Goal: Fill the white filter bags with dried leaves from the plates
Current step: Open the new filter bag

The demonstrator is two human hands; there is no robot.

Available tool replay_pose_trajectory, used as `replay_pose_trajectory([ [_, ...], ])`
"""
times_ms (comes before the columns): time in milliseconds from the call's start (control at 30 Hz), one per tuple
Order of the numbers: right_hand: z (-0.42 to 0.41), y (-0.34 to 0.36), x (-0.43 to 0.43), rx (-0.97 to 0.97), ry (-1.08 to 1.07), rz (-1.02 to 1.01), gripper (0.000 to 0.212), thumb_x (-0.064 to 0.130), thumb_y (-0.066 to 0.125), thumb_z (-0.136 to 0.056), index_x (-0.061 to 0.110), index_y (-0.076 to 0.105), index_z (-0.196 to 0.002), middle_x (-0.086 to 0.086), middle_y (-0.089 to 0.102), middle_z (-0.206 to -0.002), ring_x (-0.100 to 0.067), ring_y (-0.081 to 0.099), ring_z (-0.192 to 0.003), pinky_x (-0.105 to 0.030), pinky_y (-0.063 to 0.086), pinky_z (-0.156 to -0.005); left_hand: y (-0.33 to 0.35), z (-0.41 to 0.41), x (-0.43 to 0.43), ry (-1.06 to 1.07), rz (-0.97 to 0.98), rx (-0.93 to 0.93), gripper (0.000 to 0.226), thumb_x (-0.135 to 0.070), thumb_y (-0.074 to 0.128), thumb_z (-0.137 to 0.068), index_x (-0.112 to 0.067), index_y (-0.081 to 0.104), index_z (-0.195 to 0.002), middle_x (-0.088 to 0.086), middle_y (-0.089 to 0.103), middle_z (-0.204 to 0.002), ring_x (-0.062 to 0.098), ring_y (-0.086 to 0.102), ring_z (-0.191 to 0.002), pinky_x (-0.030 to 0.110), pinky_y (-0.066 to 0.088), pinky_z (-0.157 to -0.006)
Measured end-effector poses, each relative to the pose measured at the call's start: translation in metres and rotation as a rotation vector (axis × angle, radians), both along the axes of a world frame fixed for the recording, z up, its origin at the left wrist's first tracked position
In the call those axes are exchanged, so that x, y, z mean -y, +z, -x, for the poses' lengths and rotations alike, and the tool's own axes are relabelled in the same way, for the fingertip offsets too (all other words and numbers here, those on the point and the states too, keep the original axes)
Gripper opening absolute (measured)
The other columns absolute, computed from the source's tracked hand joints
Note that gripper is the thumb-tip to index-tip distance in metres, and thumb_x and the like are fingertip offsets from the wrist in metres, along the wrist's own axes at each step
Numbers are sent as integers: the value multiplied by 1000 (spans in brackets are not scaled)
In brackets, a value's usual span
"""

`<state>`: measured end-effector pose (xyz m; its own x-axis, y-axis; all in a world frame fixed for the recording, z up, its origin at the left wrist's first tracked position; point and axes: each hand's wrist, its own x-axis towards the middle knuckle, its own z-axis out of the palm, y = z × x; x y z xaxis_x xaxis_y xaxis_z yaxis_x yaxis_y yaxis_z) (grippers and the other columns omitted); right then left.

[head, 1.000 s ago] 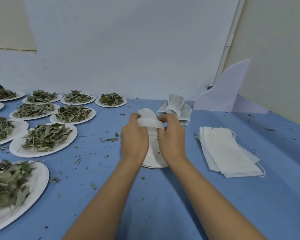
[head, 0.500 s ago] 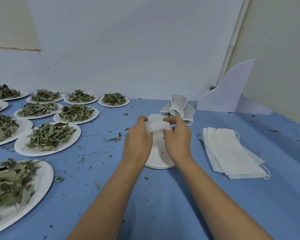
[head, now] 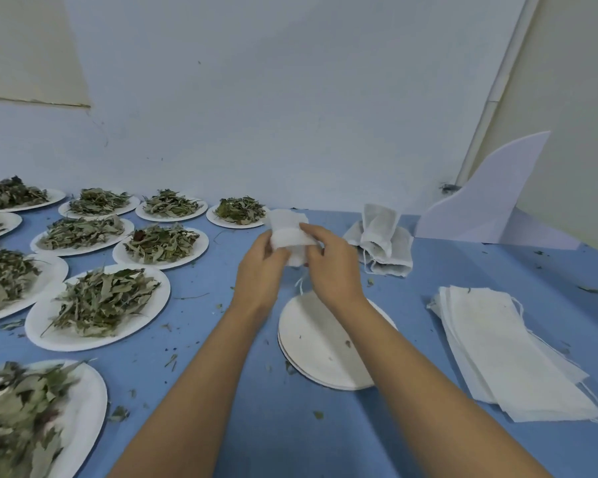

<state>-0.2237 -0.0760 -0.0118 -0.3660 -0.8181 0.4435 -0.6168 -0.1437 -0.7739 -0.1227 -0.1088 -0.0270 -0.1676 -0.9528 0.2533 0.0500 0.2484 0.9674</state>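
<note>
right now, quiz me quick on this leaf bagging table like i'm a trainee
1. True or false: the left grip and the right grip both hold one bag.
2. Fill in: the plate below that bag is nearly ___.
3. What lies right of that plate? A scissors B flat bag stack C a bowl

Key: 1 true; 2 empty, only crumbs; 3 B
</note>
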Motion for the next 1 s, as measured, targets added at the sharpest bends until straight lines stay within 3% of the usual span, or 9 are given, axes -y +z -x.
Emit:
replay_pose_trajectory([
  [67, 8, 4, 28, 9, -99, -59, 45, -7, 40, -87, 6, 62, -124, -10, 63, -126, -25, 57, -115, -15, 37, -91, 7, 3, 29, -36, -189, -87, 38, -7, 43, -90, -25, 56, -120, -6, 57, -116, 12, 52, -108, 27, 44, -85],
  [167, 21, 6, 63, 45, -145, -178, 41, -7, 41, -86, 6, 67, -115, -13, 68, -114, -27, 60, -107, -17, 36, -72, 10, -1, 76, 128, -366, -45, 57, 5, 39, -88, -15, 39, -142, 8, 48, -128, 21, 54, -91, 40, 46, -92],
  [200, 24, 5, 73, 53, -148, -197, 39, -6, 43, -85, 6, 69, -113, -13, 69, -111, -27, 60, -104, -20, 38, -70, 8, -4, 91, 198, -315, 105, 59, 6, 37, -89, -13, 36, -144, 11, 48, -133, 26, 56, -95, 42, 43, -98],
  [267, 29, 2, 88, 68, -154, -222, 38, -5, 45, -85, 7, 70, -110, -13, 70, -108, -26, 61, -102, -19, 35, -65, 0, -11, 121, 281, -117, 524, 54, 4, 35, -91, -7, 37, -143, 15, 42, -144, 34, 44, -125, 43, 34, -108],
  [367, 36, -6, 104, 74, -161, -246, 36, -5, 45, -84, 7, 70, -107, -13, 70, -104, -24, 60, -92, -18, 32, -60, -15, -17, 147, 244, 99, 1094, 42, -5, 35, -95, -2, 45, -135, 12, 32, -151, 31, 25, -137, 42, 30, -108],
  [467, 40, -14, 111, 58, -149, -248, 35, -7, 43, -84, 4, 71, -103, -13, 69, -98, -20, 52, -82, -22, 30, -51, -21, -14, 160, 192, 215, 1362, 42, -10, 34, -96, -6, 45, -136, 4, 16, -158, 30, 16, -140, 44, 30, -106],
  [600, 49, -19, 118, 29, -155, -272, 34, -7, 42, -82, 5, 70, -97, -6, 61, -86, -20, 50, -81, -21, 32, -49, -24, -6, 175, 172, 309, 1465, 45, -10, 32, -96, -9, 39, -141, 2, 15, -159, 29, 14, -141, 45, 25, -109],
  [867, 53, -22, 107, 89, -238, -233, 38, -7, 39, -84, 3, 69, -104, -13, 66, -97, -25, 53, -83, -24, 34, -62, -25, -5, 164, 211, 408, 1558, 37, -10, 36, -94, -13, 54, -126, -1, 38, -147, 25, 28, -130, 41, 25, -101],
  [1000, 54, -18, 89, 101, -277, -223, 27, -8, 36, -85, 8, 54, -74, -4, 49, -69, -24, 42, -74, -21, 23, -44, -26, -6, 131, 219, 504, 1551, 29, -8, 39, -90, -14, 60, -109, -2, 49, -134, 23, 35, -121, 39, 25, -97],
])
